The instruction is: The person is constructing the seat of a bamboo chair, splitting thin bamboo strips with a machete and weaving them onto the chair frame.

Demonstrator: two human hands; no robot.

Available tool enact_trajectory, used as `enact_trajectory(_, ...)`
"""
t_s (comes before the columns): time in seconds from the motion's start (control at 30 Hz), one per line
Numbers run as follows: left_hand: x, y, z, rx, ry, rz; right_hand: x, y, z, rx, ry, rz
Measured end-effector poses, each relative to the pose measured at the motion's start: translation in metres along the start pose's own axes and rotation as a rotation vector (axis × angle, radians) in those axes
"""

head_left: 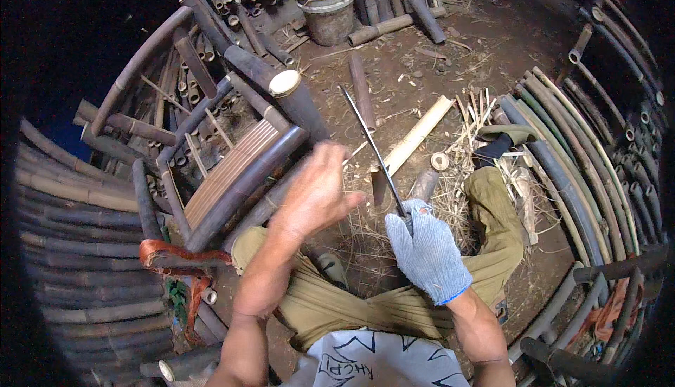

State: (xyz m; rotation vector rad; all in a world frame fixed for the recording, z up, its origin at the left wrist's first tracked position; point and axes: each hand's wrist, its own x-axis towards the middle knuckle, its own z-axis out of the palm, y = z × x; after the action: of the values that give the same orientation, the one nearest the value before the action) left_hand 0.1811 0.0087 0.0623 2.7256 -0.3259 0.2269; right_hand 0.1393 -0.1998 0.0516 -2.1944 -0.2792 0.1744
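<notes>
The gloved right hand (427, 250) is closed round the base of a long blade (370, 141). The bare left hand (309, 193), thumb spread, is blurred; I can't tell whether it holds anything.

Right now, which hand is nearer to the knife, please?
Right: the gloved right hand grips the knife at its near end. The bare left hand, slightly blurred, is to the knife's left, not touching it.
</notes>
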Motion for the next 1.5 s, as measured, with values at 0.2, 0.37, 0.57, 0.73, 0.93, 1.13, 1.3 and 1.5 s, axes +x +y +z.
enact_trajectory(0.2, 0.069, 0.081, -0.074, -0.169, 0.591, 0.726, 0.004, 0.004, -0.003, -0.082, 0.058, 0.041)
enact_trajectory(0.37, 0.114, 0.016, 0.067, 0.091, 0.083, 0.481, 0.021, 0.026, 0.021, -0.074, -0.003, -0.049)
enact_trajectory(0.57, 0.139, 0.018, 0.051, 0.021, -0.087, 0.352, 0.050, 0.036, 0.006, -0.293, -0.035, -0.027)
enact_trajectory(0.73, 0.125, -0.014, 0.045, 0.063, 0.148, 0.335, 0.049, 0.021, -0.002, -0.395, -0.130, 0.011)
enact_trajectory(0.93, 0.044, -0.064, 0.016, 0.493, -0.895, 0.021, 0.029, 0.104, 0.003, -0.191, 0.018, 0.097)
enact_trajectory(1.13, -0.022, -0.115, 0.008, 0.406, -1.052, -0.316, 0.024, 0.142, 0.006, -0.085, 0.187, 0.138)
enact_trajectory(1.3, -0.074, -0.098, -0.031, -0.459, -0.589, -0.526, 0.035, 0.106, 0.006, -0.118, 0.333, -0.201)
enact_trajectory(1.5, -0.098, -0.023, 0.013, -1.180, -0.100, -0.632, 0.052, 0.055, 0.022, -0.174, 0.356, -0.312)
